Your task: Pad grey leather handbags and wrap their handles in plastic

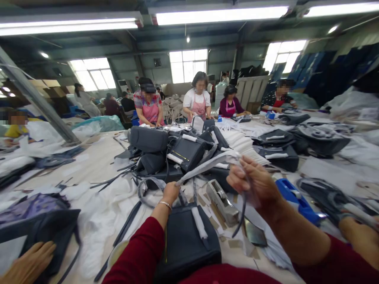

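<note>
A strap in whitish see-through wrapping (204, 167) stretches between my hands above the work table. My left hand (171, 193), with a bracelet at the wrist, is closed around its lower left end. My right hand (250, 179) pinches the raised right end, where loose wrap and a dark strap tail hang down. Below my left hand lies a dark handbag (189, 236), close to my body, with a white-wrapped piece (199, 223) on its front. Another wrapped loop (145, 193) curves beside my left hand.
Dark bags (149, 139) are heaped ahead. A grey tape dispenser (222, 201) and a blue tape dispenser (296, 199) lie near my right forearm. Co-workers' hands (32, 260) reach in at both sides. White sheets (242, 144) are stacked behind my right hand. Several people work across the table.
</note>
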The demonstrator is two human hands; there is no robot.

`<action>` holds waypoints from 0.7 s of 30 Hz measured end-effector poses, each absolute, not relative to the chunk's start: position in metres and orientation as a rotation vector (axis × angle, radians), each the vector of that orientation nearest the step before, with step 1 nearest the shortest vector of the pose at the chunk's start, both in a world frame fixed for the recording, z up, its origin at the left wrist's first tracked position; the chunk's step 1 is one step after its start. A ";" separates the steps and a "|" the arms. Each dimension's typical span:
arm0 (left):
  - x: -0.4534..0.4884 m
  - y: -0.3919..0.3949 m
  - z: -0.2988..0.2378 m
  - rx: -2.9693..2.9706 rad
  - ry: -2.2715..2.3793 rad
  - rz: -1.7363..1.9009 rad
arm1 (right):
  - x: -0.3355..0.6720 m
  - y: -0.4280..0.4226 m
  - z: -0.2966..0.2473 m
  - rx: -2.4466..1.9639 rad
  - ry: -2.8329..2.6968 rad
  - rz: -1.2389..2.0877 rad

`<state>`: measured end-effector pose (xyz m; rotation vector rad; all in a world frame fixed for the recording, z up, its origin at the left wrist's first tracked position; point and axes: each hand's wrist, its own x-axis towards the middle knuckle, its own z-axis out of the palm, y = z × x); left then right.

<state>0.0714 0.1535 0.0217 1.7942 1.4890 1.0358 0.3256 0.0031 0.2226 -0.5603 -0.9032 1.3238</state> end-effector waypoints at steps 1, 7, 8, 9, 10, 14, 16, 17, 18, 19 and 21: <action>0.070 0.155 0.023 1.793 1.543 1.024 | 0.323 0.008 0.216 -0.580 -0.876 1.341; 0.078 0.119 0.062 1.787 1.561 1.090 | 0.299 0.033 0.165 -0.769 -0.750 1.499; 0.082 0.105 0.071 1.734 1.405 1.036 | 0.293 0.036 0.157 -0.791 -0.727 1.522; 0.087 0.092 0.079 1.644 1.212 0.930 | 0.285 0.039 0.149 -0.811 -0.709 1.537; 0.093 0.079 0.085 1.522 1.037 0.819 | 0.278 0.041 0.142 -0.830 -0.703 1.540; 0.108 0.046 0.091 1.337 0.880 0.731 | 0.255 0.050 0.123 -0.942 -0.879 1.499; 0.106 0.042 0.088 1.437 1.006 0.781 | 0.252 0.053 0.117 -0.993 -1.016 1.464; 0.102 0.043 0.087 1.498 1.083 0.806 | 0.253 0.054 0.114 -1.009 -1.074 1.427; 0.097 0.044 0.087 1.551 1.164 0.837 | 0.255 0.053 0.110 -1.029 -1.121 1.375; 0.091 0.045 0.087 1.589 1.244 0.878 | 0.259 0.051 0.105 -1.060 -1.154 1.325; 0.081 0.046 0.088 1.610 1.370 0.985 | 0.265 0.044 0.093 -1.174 -1.165 1.348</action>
